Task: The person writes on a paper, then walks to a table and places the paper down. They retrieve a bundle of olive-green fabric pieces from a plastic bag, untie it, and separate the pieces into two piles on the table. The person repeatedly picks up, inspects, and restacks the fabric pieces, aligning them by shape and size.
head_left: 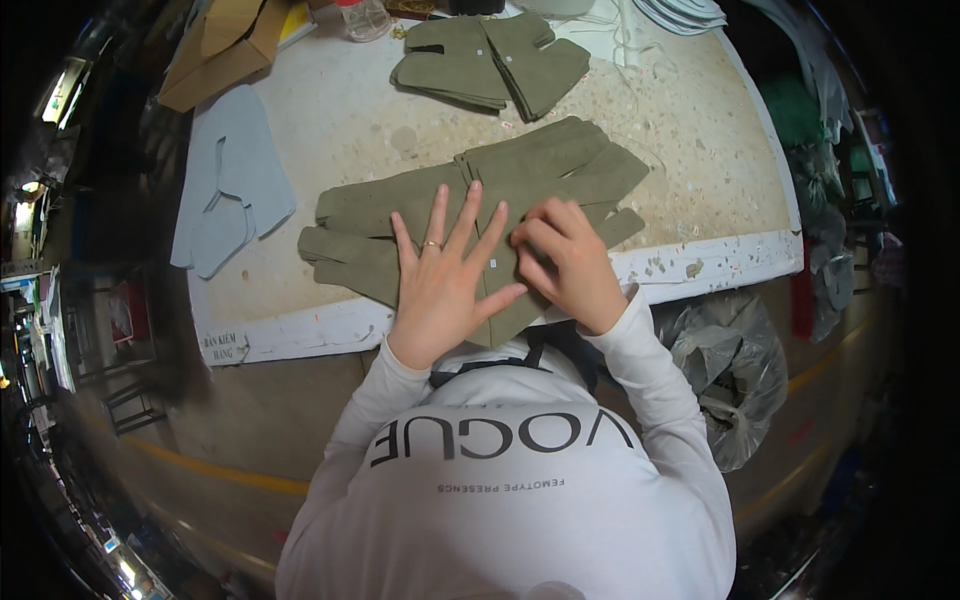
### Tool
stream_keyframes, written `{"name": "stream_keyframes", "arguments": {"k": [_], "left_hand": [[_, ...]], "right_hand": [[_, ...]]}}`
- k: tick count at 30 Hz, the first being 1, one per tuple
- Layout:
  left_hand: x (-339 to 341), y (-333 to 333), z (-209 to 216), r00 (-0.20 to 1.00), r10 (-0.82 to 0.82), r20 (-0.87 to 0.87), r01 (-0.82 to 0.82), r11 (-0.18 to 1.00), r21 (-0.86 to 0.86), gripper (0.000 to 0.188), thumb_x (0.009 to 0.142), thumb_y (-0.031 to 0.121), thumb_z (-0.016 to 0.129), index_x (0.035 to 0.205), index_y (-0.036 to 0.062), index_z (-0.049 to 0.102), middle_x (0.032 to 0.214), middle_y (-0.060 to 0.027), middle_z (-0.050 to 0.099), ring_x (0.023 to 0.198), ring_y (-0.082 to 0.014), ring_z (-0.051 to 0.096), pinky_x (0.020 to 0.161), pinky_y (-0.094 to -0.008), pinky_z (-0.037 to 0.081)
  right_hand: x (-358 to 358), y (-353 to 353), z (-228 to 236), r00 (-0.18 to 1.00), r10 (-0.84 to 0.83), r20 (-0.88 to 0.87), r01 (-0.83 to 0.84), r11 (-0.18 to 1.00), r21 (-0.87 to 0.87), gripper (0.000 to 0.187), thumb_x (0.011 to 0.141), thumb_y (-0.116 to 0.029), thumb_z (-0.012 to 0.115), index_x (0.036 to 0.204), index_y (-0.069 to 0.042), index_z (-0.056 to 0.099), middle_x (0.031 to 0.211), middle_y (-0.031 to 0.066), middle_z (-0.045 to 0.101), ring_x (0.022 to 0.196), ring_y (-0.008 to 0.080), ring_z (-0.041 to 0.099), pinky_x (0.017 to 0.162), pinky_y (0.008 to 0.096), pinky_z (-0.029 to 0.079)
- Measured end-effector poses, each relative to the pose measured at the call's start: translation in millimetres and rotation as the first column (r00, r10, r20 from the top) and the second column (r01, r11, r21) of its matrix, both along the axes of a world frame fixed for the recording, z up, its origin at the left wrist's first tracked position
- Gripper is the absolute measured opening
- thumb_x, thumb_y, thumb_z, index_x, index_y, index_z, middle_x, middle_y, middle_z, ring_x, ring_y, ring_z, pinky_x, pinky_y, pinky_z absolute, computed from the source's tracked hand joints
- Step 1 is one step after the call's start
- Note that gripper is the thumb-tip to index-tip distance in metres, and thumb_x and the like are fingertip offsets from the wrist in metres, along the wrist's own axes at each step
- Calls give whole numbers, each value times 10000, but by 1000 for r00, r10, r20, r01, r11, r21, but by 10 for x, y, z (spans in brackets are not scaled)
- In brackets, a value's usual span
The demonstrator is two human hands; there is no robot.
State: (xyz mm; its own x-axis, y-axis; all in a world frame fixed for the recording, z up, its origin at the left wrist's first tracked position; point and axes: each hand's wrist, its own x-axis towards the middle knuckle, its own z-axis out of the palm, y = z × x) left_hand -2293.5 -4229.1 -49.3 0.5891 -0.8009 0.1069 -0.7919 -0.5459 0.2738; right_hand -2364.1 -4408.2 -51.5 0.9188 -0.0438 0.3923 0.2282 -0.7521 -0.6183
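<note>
Flat olive-green cut fabric pieces [370,205] lie in overlapping stacks at the near edge of the table, with small white stickers on them. My left hand [445,270] rests flat on them, fingers spread, a ring on one finger. Just to its right, my right hand [570,262] has its fingers curled and pressed together at the fabric; whatever is between the fingertips is hidden. Farther back lies a second group of olive-green fabric pieces [545,75], stacked in two piles that meet in the middle.
Pale blue fabric pieces [245,175] lie at the table's left side, below a cardboard box [215,60]. A clear jar [365,18] and a stack of pale pieces [682,12] stand along the back. A clear plastic bag [735,380] sits right of me, beside the worn white table [700,190].
</note>
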Motion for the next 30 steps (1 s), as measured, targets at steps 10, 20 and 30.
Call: {"name": "stream_keyframes", "arguments": {"k": [10,20,30], "left_hand": [[7,-9,3,1000,-4,1,4,1000,-6,885,776,558,695,1517,215,352,1606,-93,226,1480,-371,162,1065,-747,102],[1,-6,3,1000,-6,5,6,1000,-10,885,783,566,691,1517,208,350,1605,-98,228,1479,-375,158,1070,-742,97],[4,-10,1,1000,-2,18,2,1000,-2,876,795,555,687,1518,197,347,1608,-88,223,1481,-366,155,1075,-737,89]], "right_hand": [[40,-38,51,996,62,-60,-69,989,-128,146,745,-64,678,870,-49,603,872,73,518,831,265,543,689,377,497],[88,-139,107,990,127,-68,-139,963,-230,180,756,-84,675,921,-64,607,877,38,544,841,221,580,639,353,521],[130,-214,105,975,219,-45,-224,953,-205,173,744,-82,669,909,-62,620,887,57,564,848,246,589,634,365,517]]}}
